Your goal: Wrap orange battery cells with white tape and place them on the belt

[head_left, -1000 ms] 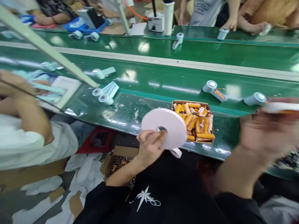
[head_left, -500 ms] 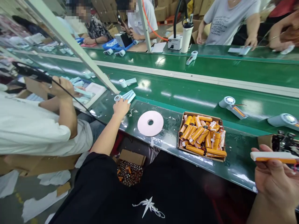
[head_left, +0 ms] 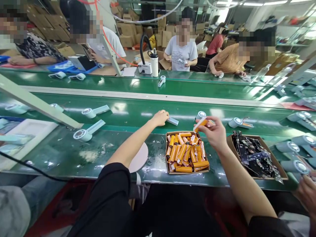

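The left hand (head_left: 161,118) is stretched out over the green conveyor belt (head_left: 138,113), fingers curled down around one end of a pale blue strip-shaped part (head_left: 172,121) that lies on the belt, while the right hand (head_left: 214,131) hovers above the far right corner of the cardboard box of orange batteries (head_left: 187,152), pinching one orange battery (head_left: 200,124) together with a white piece between thumb and fingertips. Just beyond the right hand a pale blue fan part (head_left: 200,115) rests on the belt, a second cardboard box of dark circuit parts (head_left: 254,154) stands to its right, and a pink tape roll (head_left: 140,158) lies partly hidden under the left forearm
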`<state>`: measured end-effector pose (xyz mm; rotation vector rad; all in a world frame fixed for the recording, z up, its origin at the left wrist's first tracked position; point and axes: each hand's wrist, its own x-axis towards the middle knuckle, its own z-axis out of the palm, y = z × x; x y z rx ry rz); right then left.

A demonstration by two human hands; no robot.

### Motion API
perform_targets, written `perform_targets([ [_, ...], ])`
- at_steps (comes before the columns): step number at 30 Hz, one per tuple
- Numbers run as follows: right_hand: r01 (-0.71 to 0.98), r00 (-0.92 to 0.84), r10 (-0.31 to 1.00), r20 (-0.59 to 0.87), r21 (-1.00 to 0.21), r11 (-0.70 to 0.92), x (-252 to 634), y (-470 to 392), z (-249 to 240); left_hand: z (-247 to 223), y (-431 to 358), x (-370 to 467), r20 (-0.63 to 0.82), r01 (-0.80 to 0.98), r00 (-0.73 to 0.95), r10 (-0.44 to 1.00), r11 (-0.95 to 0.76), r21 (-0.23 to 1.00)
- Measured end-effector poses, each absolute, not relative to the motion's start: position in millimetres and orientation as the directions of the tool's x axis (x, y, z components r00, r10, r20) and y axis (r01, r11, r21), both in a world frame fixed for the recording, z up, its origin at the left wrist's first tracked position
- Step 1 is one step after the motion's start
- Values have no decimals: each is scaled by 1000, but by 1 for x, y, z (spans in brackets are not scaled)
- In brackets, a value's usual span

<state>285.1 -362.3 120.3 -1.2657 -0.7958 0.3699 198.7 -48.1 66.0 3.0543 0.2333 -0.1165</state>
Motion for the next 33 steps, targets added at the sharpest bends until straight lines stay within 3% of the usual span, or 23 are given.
perform_targets([
  [3, 304, 566, 771, 293, -943, 135, 307, -319, 109, 67, -48, 214, -145, 170, 977, 153, -979, 109],
  [8, 618, 428, 882, 196, -775, -128, 338, -254, 87, 75, -43, 224, -224, 231, 957, 184, -951, 204],
  [16, 819, 349, 937, 14, -491, -297, 343, -223, 73, 74, -52, 226, -141, 345, 938, 316, -879, 328],
  [22, 874, 350, 929, -123, -315, -371, 343, -217, 71, 62, -63, 243, -109, 457, 886, 451, -807, 374],
  [27, 875, 360, 918, -168, -281, -395, 340, -217, 69, 54, -69, 255, -81, 471, 869, 488, -765, 439],
  [33, 877, 277, 958, -69, -390, -282, 345, -212, 83, 61, -75, 250, -47, 396, 896, 441, -748, 532],
])
